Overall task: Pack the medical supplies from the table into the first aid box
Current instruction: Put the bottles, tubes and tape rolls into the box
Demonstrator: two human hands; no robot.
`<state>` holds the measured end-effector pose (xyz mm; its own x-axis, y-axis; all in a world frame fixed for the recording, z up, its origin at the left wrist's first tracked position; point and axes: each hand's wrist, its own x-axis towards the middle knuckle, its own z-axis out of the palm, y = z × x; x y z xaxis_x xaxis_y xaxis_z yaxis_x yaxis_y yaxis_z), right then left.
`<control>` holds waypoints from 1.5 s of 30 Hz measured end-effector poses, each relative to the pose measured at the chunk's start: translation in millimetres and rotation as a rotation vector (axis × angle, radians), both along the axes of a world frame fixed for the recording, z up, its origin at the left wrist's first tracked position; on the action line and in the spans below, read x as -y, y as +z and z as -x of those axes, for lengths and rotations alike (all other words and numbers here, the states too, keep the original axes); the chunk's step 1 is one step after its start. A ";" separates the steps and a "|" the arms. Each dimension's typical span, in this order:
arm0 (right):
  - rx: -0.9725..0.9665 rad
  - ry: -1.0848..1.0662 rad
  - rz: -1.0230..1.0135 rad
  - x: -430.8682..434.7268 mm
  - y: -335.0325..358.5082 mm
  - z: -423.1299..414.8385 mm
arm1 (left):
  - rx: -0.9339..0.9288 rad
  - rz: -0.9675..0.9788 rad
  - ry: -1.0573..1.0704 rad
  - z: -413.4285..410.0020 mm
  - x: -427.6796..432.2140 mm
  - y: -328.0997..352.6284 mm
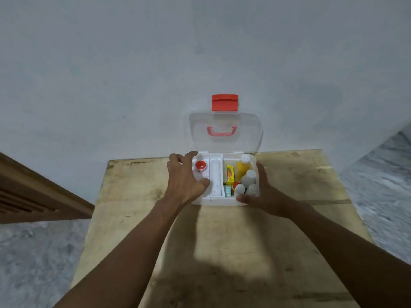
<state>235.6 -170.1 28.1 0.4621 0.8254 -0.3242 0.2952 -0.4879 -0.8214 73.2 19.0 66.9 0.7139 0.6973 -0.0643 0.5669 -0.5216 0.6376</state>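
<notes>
The white first aid box [220,202] stands open at the far edge of the wooden table [222,241]. Its clear lid [246,130], with a red handle and red latch [224,102], leans back against the wall. On the left, a white inner tray [205,156] holds a small red-capped item [200,165] and a white roll [215,178]. The right side holds a yellow bottle [242,168], a yellow carton [230,173], several white bottles [249,176] and a teal strip [227,190]. My left hand [184,178] grips the tray's left end, thumb on top. My right hand [262,192] clasps the box's right side.
A pale wall rises directly behind the box. The table's left and right edges drop to a grey mottled floor [33,252]. A brown wooden frame [33,196] runs along the far left. No loose supplies show on the tabletop.
</notes>
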 end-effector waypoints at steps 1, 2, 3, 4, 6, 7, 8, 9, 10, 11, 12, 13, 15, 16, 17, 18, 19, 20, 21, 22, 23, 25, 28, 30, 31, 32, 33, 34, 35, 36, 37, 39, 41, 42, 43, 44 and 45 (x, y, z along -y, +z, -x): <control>0.004 0.004 -0.008 0.3 -0.4 -0.2 | -0.012 0.035 -0.027 4.4 2.8 1.4; -0.002 0.008 -0.016 0.0 -0.4 -1.1 | -0.024 0.064 -0.047 8.1 3.7 0.9; -0.015 0.013 -0.024 -0.4 -0.1 -1.9 | -0.025 0.081 -0.055 10.9 3.6 0.4; -0.023 0.022 -0.033 -0.4 0.9 -1.9 | -0.003 0.094 -0.055 14.0 2.9 -0.4; -0.021 0.031 -0.049 -0.7 1.5 -1.9 | 0.087 0.098 -0.057 19.6 1.9 -1.9; -0.023 0.032 -0.055 -0.5 1.6 -1.9 | 0.128 0.096 -0.055 22.3 1.9 -2.2; -0.021 0.034 -0.057 -0.4 2.4 -1.3 | 0.157 0.097 -0.045 24.7 2.7 -0.8; -0.018 0.038 -0.058 -0.1 2.7 -0.9 | 0.176 0.107 -0.020 26.5 3.1 0.1; -0.012 0.041 -0.061 0.0 2.5 -0.7 | 0.190 0.126 0.008 27.8 3.9 0.9; -0.012 0.039 -0.064 0.0 2.8 -0.7 | 0.202 0.148 0.032 28.8 4.5 0.1; -0.012 0.034 -0.064 0.0 2.1 -1.6 | 0.210 0.173 0.051 29.7 5.4 -1.5; -0.008 0.034 -0.063 0.3 1.5 -2.1 | 0.218 0.193 0.065 30.4 7.2 -3.0; -0.003 0.040 -0.059 0.5 1.4 -1.7 | 0.225 0.196 0.087 31.2 10.8 -4.8; -0.001 0.037 -0.057 0.2 1.4 -1.2 | 0.221 0.176 0.094 30.7 12.6 -4.6; -0.001 0.029 -0.059 0.1 1.1 -1.2 | 0.207 0.137 0.097 29.9 13.7 -4.8; 0.001 0.021 -0.061 0.0 0.9 -1.5 | 0.188 0.084 0.098 28.5 14.5 -4.7; 0.001 0.021 -0.065 0.1 0.8 -1.5 | 0.171 0.035 0.103 27.3 14.5 -5.7; 0.001 0.023 -0.066 0.4 0.5 -1.6 | 0.160 0.002 0.109 26.1 14.0 -7.2; 0.000 0.022 -0.065 0.3 0.5 -1.5 | 0.153 -0.010 0.115 24.8 13.6 -8.5; 0.000 0.017 -0.060 0.1 -0.3 -1.8 | 0.152 -0.008 0.121 23.4 13.4 -10.0; -0.001 0.013 -0.062 -0.1 -1.3 -2.1 | 0.149 0.007 0.125 22.1 13.0 -12.0; -0.001 0.016 -0.071 -0.3 -2.1 -1.7 | 0.142 0.056 0.133 19.8 12.1 -14.5; -0.008 0.009 -0.065 0.0 -2.6 -2.4 | 0.145 0.122 0.122 18.2 8.2 -19.7; -0.018 0.002 -0.061 0.7 -4.0 -2.8 | 0.151 0.151 0.115 19.3 5.8 -22.3; -0.021 0.000 -0.062 0.9 -5.4 -3.3 | 0.156 0.164 0.111 20.3 4.9 -22.7; -0.023 0.001 -0.056 1.0 -6.0 -3.4 | 0.165 0.177 0.107 21.6 3.7 -23.5; -0.024 0.006 -0.051 0.9 -6.7 -3.3 | 0.175 0.189 0.101 23.0 3.1 -24.0; -0.026 0.015 -0.046 0.6 -7.0 -3.1 | 0.185 0.195 0.091 24.1 2.3 -24.8; -0.031 0.022 -0.045 0.6 -8.2 -3.6 | 0.192 0.201 0.083 24.9 2.0 -24.6; -0.034 0.021 -0.040 0.8 -8.0 -3.8 | 0.207 0.212 0.076 25.9 1.6 -24.9; -0.036 0.013 -0.038 0.7 -6.9 -3.3 | 0.229 0.227 0.076 27.2 2.2 -23.6; -0.043 -0.012 -0.020 1.4 -4.8 -2.0 | 0.281 0.228 0.101 30.9 4.9 -23.6; -0.039 -0.034 -0.003 2.5 -2.6 0.1 | 0.285 0.252 0.122 36.2 8.5 -20.6; -0.032 -0.043 0.005 2.5 0.1 1.9 | 0.278 0.291 0.111 37.7 9.7 -22.6; -0.027 -0.052 0.020 2.6 3.7 3.6 | 0.278 0.335 0.066 38.8 11.0 -23.1; -0.016 -0.067 0.037 2.3 9.1 6.4 | 0.296 0.369 -0.002 38.9 11.4 -23.0; 0.007 -0.082 0.040 2.0 12.0 7.9 | 0.317 0.388 -0.053 37.8 11.1 -25.4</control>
<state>227.7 -172.1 40.1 0.5300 0.7712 -0.3526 0.2585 -0.5430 -0.7989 35.4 7.9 41.5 0.7743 0.6270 -0.0857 0.2930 -0.2353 0.9267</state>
